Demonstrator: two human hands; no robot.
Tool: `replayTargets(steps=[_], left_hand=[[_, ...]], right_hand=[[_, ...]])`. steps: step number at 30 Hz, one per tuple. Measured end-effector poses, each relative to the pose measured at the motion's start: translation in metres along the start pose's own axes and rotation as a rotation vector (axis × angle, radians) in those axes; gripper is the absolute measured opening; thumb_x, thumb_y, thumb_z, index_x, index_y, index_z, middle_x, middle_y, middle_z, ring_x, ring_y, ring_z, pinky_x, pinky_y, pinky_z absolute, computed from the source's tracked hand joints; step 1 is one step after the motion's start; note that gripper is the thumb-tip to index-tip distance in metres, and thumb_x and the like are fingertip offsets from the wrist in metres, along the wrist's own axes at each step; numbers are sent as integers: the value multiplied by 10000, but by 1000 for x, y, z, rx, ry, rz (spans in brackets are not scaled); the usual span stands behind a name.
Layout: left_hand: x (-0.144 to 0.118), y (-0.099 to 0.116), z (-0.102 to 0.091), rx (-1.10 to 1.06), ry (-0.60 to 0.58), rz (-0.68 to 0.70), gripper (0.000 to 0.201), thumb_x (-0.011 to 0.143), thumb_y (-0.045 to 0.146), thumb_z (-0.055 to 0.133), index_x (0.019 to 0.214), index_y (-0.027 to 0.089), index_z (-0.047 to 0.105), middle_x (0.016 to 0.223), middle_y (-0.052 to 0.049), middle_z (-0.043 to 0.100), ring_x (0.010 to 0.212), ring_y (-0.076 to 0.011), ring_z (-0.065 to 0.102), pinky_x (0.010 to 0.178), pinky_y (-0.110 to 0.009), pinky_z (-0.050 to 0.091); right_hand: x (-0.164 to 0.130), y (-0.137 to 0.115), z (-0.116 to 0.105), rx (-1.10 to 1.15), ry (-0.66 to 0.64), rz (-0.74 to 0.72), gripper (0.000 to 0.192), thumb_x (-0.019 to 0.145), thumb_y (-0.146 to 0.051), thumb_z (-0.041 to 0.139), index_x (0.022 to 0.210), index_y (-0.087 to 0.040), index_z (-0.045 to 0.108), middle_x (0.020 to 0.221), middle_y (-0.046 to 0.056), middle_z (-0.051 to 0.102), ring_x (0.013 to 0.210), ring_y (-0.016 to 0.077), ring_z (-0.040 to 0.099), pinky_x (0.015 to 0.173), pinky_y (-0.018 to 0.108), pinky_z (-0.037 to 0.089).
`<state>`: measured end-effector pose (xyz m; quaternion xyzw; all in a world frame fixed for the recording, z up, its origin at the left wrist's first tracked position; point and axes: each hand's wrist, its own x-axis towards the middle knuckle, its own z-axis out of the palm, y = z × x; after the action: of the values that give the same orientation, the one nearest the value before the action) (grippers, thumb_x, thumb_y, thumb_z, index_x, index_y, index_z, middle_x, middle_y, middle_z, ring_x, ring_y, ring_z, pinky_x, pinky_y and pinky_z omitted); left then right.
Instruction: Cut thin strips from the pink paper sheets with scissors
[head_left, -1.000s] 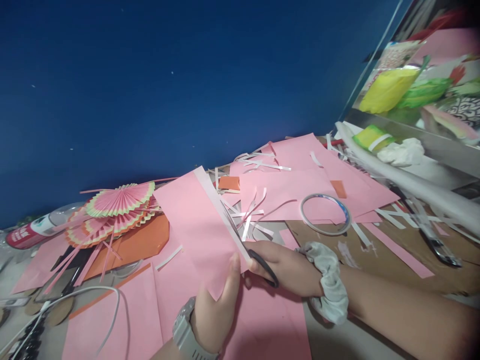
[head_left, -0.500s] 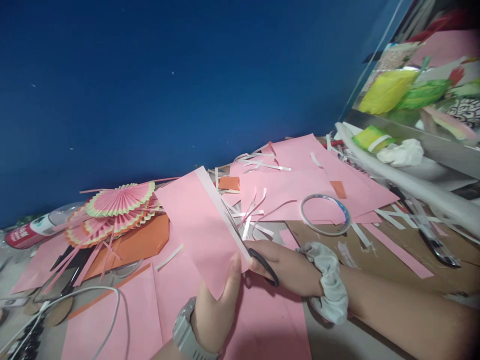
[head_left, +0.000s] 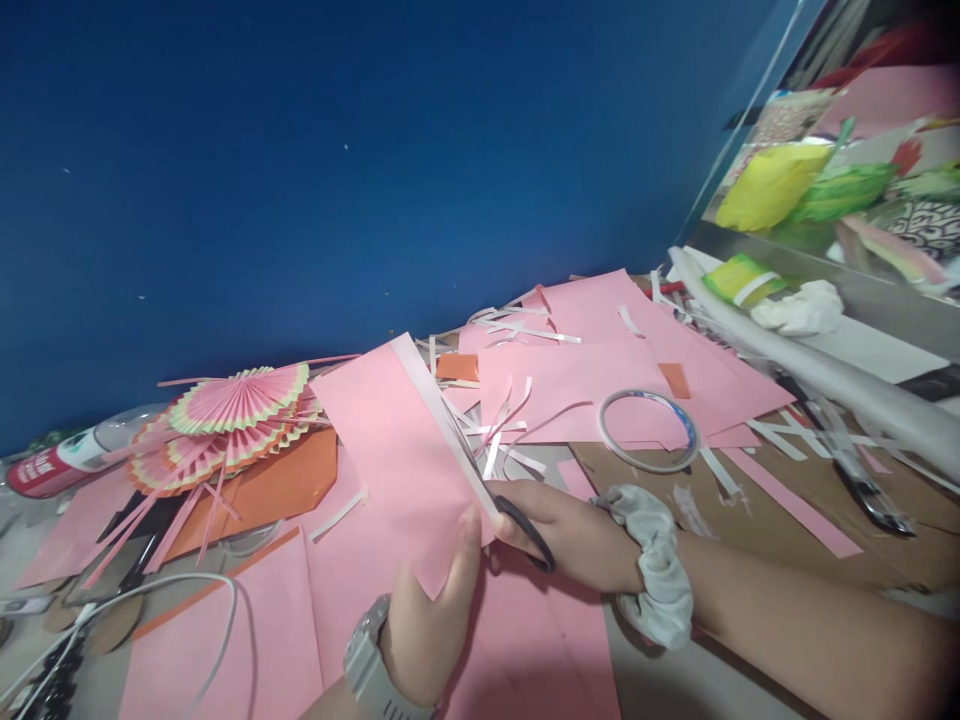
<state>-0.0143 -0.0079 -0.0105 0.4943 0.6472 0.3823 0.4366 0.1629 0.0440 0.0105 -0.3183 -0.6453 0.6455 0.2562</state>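
Status vs. the two prior frames: almost no change. The pink paper sheet (head_left: 397, 460) sits at the same tilt, raised off the table, and the scissors (head_left: 491, 495) lie at the same spot along its right edge. Only a slight camera drift shows; the items on the right have shifted a little in view. Judgement: the cut is mid-stroke or paused, with the narrow strip along the sheet's right edge only partly separated.

L hand (head_left: 431, 620): closed on the sheet's lower edge, thumb on top, holding it up. A grey watch (head_left: 367, 660) is on that wrist.

R hand (head_left: 577, 535): closed around the black scissor handles, fingers through the loops. Blades run up along the sheet edge; whether they are apart or closed can't be told. A grey scrunchie (head_left: 656, 575) is on that wrist.

Surroundings: pleated paper rosettes (head_left: 236, 410) in pink and yellow lie left of the sheet on orange card (head_left: 277, 490). A tape roll (head_left: 649, 430) rests on other pink sheets, right of centre. A white cable (head_left: 187, 600) lies at lower left. Paper offcuts are scattered throughout.

Writing: a red-and-white can (head_left: 56, 462) at far left carries white lettering, too blurred to read. No other legible brand or label.
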Motion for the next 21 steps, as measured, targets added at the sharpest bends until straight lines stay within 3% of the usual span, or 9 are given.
replayTargets(steps=[2,6,10,15,17,21], left_hand=[[-2,11,1,1,15,-15,335,870,595,670,924,300,819,984,-41,840,1025,-327,771,961,-452,578],[-2,19,2,-99,-21,64,464,851,693,637,951,277,817,1066,-39,834,1096,-287,750,950,-371,589],[2,12,1,-150,-112,160,405,956,571,583,1043,226,778,1103,-50,822,1052,-223,753,969,-312,576],[2,10,1,-195,-155,169,369,989,507,561,1022,200,764,1099,-79,818,1079,-256,746,945,-347,593],[1,13,2,-212,-144,160,370,976,518,578,1026,205,769,1111,-75,816,1082,-256,747,988,-356,580],[-1,17,4,-192,-65,160,389,939,564,612,987,225,796,1033,-54,832,1006,-233,769,903,-303,606]], right_hand=[[0,-1,0,-7,9,5,645,902,-818,434,926,-190,580,740,20,571,657,158,547,450,228,411],[2,0,-1,8,-23,23,657,895,-825,434,914,-184,574,772,37,595,688,166,560,452,229,420],[2,2,-1,15,-6,5,663,896,-820,445,924,-175,598,817,58,625,738,180,595,463,229,434],[0,1,-1,-29,56,-16,660,897,-807,471,906,-176,663,735,40,626,668,165,577,483,240,464],[0,1,-1,-26,58,-21,648,900,-797,482,901,-177,671,738,39,632,658,160,573,486,239,467],[1,3,-1,-6,42,-16,636,900,-794,484,897,-179,650,717,28,620,637,151,564,459,227,444]])
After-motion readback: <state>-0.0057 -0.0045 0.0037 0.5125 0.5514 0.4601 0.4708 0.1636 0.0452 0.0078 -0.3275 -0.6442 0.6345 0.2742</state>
